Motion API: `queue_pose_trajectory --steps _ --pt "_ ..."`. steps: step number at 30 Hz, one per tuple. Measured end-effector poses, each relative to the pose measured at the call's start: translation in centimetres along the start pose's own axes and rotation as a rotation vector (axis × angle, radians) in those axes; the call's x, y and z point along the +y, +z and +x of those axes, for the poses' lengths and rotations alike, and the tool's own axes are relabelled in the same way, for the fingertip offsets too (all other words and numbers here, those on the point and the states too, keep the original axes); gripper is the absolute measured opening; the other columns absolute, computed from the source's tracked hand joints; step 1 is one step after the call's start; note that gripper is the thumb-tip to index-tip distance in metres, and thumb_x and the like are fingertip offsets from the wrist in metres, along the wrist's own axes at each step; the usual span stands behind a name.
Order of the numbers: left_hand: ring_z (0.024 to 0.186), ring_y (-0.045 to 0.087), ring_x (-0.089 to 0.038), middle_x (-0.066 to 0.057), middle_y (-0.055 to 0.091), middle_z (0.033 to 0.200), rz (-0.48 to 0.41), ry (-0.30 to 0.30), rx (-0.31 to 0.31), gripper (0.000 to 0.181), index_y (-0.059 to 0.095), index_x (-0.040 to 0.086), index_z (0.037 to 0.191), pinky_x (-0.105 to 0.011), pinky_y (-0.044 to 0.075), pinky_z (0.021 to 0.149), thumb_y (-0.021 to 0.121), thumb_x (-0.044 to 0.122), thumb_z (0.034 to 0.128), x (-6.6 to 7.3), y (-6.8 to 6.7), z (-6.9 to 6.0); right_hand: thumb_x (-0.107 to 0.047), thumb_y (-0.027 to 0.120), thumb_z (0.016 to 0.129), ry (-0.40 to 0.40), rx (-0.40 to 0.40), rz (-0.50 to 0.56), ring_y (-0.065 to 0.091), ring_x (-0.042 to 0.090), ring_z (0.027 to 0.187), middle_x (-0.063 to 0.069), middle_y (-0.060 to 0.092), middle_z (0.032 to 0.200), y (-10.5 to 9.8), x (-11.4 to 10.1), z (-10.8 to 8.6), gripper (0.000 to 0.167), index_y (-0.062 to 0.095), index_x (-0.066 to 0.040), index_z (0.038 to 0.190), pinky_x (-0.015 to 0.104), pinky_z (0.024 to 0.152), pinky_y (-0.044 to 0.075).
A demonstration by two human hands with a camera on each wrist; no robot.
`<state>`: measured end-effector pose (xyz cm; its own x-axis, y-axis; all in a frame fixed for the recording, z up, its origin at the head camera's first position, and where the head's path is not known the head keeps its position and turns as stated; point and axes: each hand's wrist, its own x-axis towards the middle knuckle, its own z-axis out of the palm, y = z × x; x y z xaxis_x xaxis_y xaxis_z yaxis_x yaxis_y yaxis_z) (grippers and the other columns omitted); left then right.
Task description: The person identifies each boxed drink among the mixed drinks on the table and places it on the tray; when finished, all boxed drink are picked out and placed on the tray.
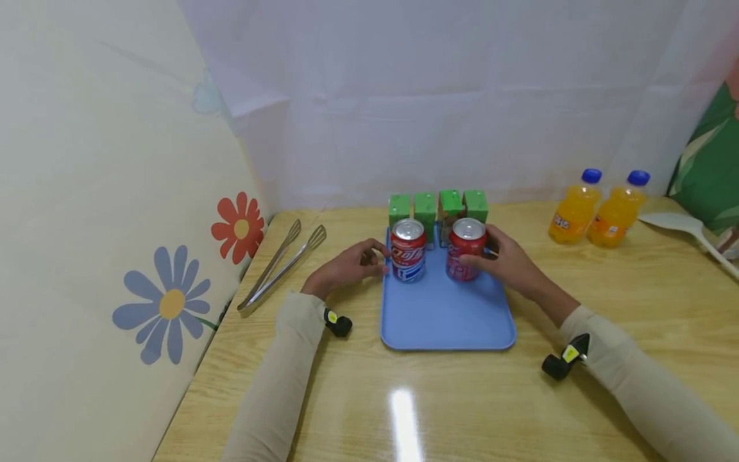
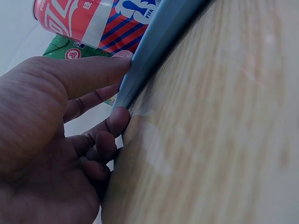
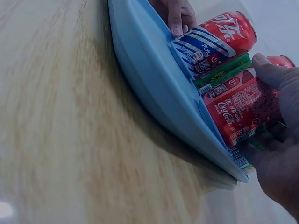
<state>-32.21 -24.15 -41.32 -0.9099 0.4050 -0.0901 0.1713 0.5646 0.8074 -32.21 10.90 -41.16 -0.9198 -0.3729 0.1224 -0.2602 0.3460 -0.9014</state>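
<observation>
A blue tray (image 1: 444,321) lies on the table with two red Coca-Cola cans upright on it. My right hand (image 1: 510,260) grips the right can (image 1: 464,253), thumb on the near side and fingers round its right. In the right wrist view this can (image 3: 243,107) stands on the tray floor or very near it. My left hand (image 1: 355,263) is by the tray's left rim, fingers loosely bent, beside the left can (image 1: 408,253). The left wrist view shows its thumb tip and a fingertip touching the rim (image 2: 140,70). Several green drink cartons (image 1: 424,205) stand behind the cans.
Metal tongs (image 1: 283,266) lie left of the tray. Two orange-drink bottles with blue caps, a left one (image 1: 574,208) and a right one (image 1: 614,212), stand at the back right. Past them lies a whitish spoon-like utensil (image 1: 675,222). A covered wall (image 1: 375,128) closes the back.
</observation>
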Motion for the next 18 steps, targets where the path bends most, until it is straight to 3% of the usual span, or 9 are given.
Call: queue_pose_trajectory --steps 10,18 --pt "0.091 0.049 -0.024 -0.011 0.053 0.101 -0.018 0.000 0.004 0.031 0.057 0.015 0.125 -0.036 0.042 0.075 0.068 0.025 0.0983 0.1 0.1 0.0 -0.047 0.075 0.089 0.007 -0.029 -0.027 0.037 0.038 0.141 0.013 0.044 0.150 -0.4 -0.1 -0.1 0.084 0.034 -0.013 0.154 0.055 0.111 0.032" --pt "0.092 0.050 -0.024 -0.010 0.053 0.103 -0.013 -0.010 0.007 0.031 0.057 0.016 0.125 -0.036 0.042 0.076 0.068 0.024 0.0982 0.1 0.1 -0.1 -0.030 0.074 0.094 -0.103 -0.017 0.064 0.046 0.025 0.136 0.005 0.048 0.145 -1.9 -0.5 -0.4 0.064 0.044 -0.016 0.148 0.043 0.109 0.039"
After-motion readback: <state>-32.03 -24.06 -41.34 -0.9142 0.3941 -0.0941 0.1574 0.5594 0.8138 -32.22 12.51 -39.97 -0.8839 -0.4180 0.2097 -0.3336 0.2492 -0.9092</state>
